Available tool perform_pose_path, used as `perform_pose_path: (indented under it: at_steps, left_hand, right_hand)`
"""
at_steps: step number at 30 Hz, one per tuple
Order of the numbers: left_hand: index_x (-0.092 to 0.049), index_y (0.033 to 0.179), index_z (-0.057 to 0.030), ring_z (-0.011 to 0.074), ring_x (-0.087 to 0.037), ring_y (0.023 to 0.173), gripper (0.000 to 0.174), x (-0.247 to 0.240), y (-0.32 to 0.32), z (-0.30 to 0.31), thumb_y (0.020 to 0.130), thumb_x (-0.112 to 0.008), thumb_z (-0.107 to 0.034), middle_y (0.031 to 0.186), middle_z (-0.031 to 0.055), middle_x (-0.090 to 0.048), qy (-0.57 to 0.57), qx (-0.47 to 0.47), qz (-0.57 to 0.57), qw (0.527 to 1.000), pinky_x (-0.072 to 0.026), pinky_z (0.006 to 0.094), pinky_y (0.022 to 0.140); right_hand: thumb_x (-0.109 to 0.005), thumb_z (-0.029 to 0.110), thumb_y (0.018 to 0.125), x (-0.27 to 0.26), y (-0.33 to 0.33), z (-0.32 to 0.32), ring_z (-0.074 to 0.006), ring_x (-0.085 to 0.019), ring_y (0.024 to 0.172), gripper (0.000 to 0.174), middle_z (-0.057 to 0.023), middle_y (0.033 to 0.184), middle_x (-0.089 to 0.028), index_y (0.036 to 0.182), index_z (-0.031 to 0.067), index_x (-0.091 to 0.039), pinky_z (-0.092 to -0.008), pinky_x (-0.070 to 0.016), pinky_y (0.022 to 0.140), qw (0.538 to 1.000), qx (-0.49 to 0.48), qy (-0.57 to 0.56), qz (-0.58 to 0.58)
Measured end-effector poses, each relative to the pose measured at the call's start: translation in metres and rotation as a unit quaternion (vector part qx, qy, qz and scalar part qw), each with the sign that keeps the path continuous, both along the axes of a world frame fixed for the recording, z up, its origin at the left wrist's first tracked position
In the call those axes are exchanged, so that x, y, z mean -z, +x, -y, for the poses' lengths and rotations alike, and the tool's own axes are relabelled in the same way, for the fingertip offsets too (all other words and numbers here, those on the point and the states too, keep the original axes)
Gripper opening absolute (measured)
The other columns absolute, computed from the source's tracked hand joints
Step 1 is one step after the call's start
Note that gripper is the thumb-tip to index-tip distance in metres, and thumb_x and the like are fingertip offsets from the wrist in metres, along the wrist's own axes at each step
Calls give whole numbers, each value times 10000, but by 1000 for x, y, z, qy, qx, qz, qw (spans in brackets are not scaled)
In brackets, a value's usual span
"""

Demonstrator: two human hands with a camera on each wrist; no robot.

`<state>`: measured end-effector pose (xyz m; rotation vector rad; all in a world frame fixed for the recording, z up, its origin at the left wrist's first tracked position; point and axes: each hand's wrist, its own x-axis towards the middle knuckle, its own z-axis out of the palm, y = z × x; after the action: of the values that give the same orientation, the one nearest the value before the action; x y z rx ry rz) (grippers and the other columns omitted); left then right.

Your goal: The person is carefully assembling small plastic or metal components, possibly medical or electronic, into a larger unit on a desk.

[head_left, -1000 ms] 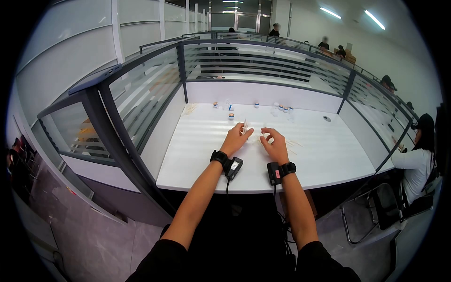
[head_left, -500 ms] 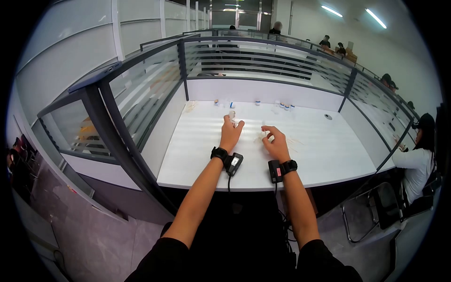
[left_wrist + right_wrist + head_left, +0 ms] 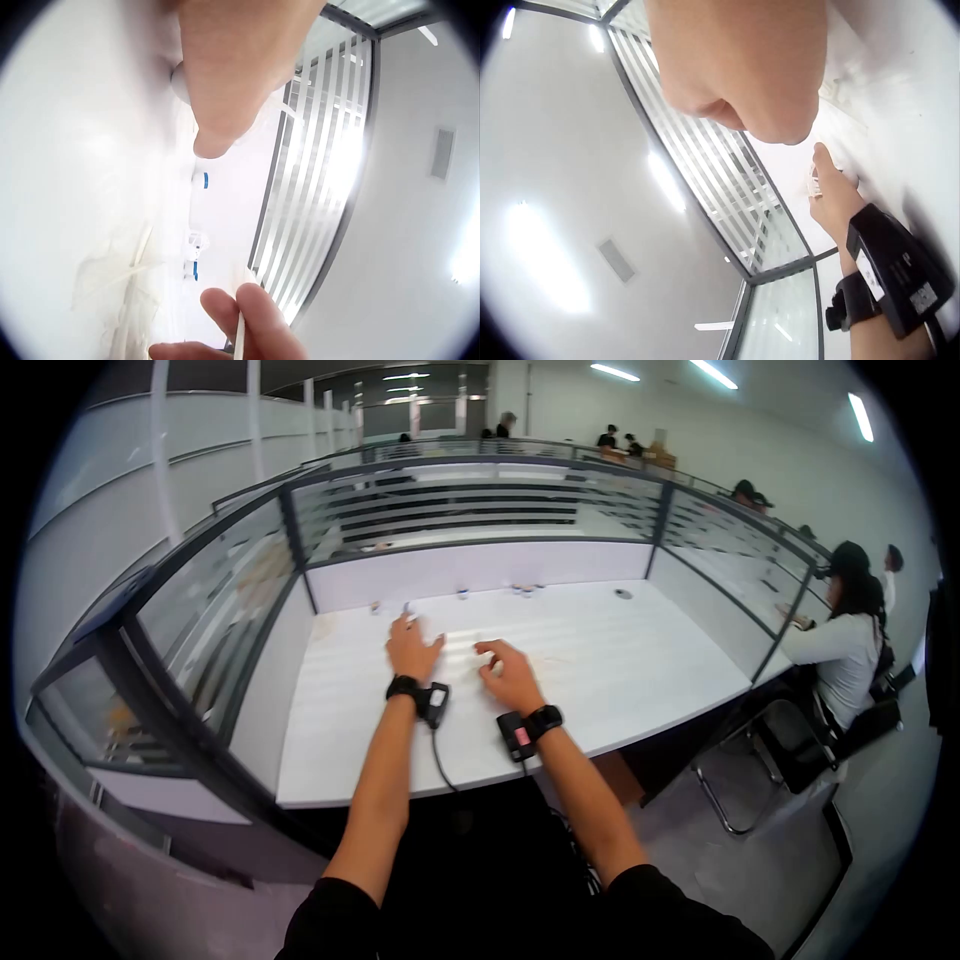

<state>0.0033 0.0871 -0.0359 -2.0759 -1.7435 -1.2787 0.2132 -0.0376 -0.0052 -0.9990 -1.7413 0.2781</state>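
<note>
My left hand (image 3: 412, 650) reaches over the white desk towards a small bottle (image 3: 407, 607), thumb apart from its fingers. In the right wrist view a white ribbed plastic piece (image 3: 815, 181) shows between the thumb and fingers of this hand; I cannot tell whether they grip it. Close behind the left hand, a rounded whitish thing (image 3: 180, 82) is partly hidden in the left wrist view. My right hand (image 3: 512, 675), to the right and nearer to me, pinches a thin pale stick (image 3: 240, 334) between its fingertips.
Small white bottles with blue bands, such as one bottle (image 3: 462, 593), stand along the desk's back. Thin sticks in a clear bag (image 3: 135, 277) lie on the desk (image 3: 600, 670). Partition panels (image 3: 480, 568) enclose it. A person (image 3: 840, 630) sits at the right.
My left hand has moved left and forward, away from the right hand, towards the bottles. The right hand keeps its pinch. The head view has swung to the right.
</note>
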Motion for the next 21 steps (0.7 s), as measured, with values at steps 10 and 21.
perform_pose_path:
  at_steps: [10, 21]
  left_hand:
    - [-638, 1336, 6, 333, -565, 1325, 739, -18, 1, -4, 824, -681, -526, 1470, 167, -579, -147, 37, -60, 987, -431, 475, 1104]
    - [-577, 1409, -8, 453, -440, 1404, 782, -40, 3, 19, 846, -650, -546, 1512, 206, -516, -215, 68, -78, 971, -397, 490, 1157]
  right_hand:
    - [-683, 118, 834, -4, -1, 8, -268, -688, 833, 330, -97, 1097, -698, 1160, 73, -690, -389, -557, 788, 1000, 15, -5, 5]
    - [-673, 115, 833, -8, -1, 9, -263, -654, 817, 356, -111, 1099, -702, 1181, 39, -688, -385, -541, 781, 1000, 28, -12, 7]
